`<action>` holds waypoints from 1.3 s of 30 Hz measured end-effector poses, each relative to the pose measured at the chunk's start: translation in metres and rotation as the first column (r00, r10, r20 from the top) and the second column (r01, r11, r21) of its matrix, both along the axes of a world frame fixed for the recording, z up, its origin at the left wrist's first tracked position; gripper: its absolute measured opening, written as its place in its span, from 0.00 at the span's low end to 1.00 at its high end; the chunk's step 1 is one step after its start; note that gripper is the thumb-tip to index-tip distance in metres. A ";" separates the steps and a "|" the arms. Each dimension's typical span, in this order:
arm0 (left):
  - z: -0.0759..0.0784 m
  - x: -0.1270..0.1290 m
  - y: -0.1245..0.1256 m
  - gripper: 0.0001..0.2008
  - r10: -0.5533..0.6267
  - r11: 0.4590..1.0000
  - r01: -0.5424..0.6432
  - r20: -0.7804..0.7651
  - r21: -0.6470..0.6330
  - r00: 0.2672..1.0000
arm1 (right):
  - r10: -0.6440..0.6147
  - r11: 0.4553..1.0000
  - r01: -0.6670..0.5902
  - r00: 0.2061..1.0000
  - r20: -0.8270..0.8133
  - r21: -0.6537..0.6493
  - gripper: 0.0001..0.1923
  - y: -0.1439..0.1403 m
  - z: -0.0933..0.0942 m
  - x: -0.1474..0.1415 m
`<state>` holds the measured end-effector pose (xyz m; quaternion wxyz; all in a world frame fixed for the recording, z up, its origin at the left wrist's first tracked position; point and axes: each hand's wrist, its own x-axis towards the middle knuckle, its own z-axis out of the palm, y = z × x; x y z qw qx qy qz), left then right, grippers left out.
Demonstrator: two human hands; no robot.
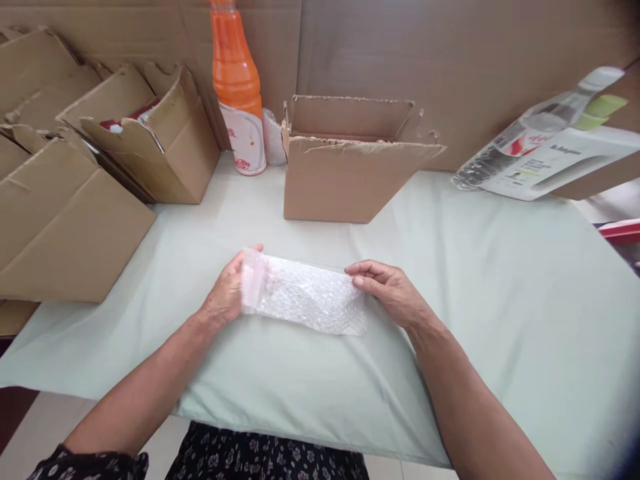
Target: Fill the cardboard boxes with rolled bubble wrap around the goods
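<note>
Both hands hold bubble wrap piece [305,300] flat over counter [500,280]: our left hand [227,293] pinches its left end, thumb on top; our right hand [390,290] pinches right end, fingers nearly straight. We see wrap stretched out, nothing in it yet. Open cardboard box [345,180] waits beyond, near orange bottle [237,87]; we judge wrapping barely begun.

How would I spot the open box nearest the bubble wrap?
On the pale green cloth-covered table, look just beyond the clear bubble-wrap sheet held between both hands. There stands the open brown cardboard box, alone mid-table. Unlike the boxes clustered at left, it sits right of the tall orange bottle.
</note>
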<state>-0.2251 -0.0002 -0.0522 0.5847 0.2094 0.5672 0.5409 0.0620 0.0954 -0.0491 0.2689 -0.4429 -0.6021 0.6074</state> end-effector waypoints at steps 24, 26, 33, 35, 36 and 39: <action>-0.016 0.014 -0.017 0.09 0.031 0.864 0.429 -0.878 0.264 0.477 | 0.171 0.981 -0.175 0.984 -0.055 -0.083 0.19 -0.006 -0.001 -0.006; -0.010 0.006 -0.013 0.08 0.071 0.884 0.373 -0.870 0.282 0.488 | 0.218 0.972 -0.218 0.976 -0.005 -0.090 0.19 -0.004 0.001 -0.003; 0.004 -0.027 -0.005 0.09 0.216 0.950 0.148 -0.921 0.275 0.324 | 0.393 0.912 -0.409 0.889 0.236 0.020 0.18 -0.003 0.011 0.004; 0.004 -0.035 -0.003 0.10 0.210 0.964 0.086 -0.919 0.251 0.334 | 0.433 0.885 -0.464 0.853 0.290 0.043 0.17 -0.004 0.013 0.005; 0.004 -0.039 -0.001 0.10 0.199 0.970 0.063 -0.911 0.237 0.362 | 0.451 0.872 -0.487 0.838 0.308 0.048 0.17 -0.005 0.014 0.005; -0.001 -0.043 0.002 0.12 0.143 0.980 0.056 -0.866 0.193 0.479 | 0.478 0.848 -0.527 0.806 0.349 0.057 0.15 -0.008 0.016 0.004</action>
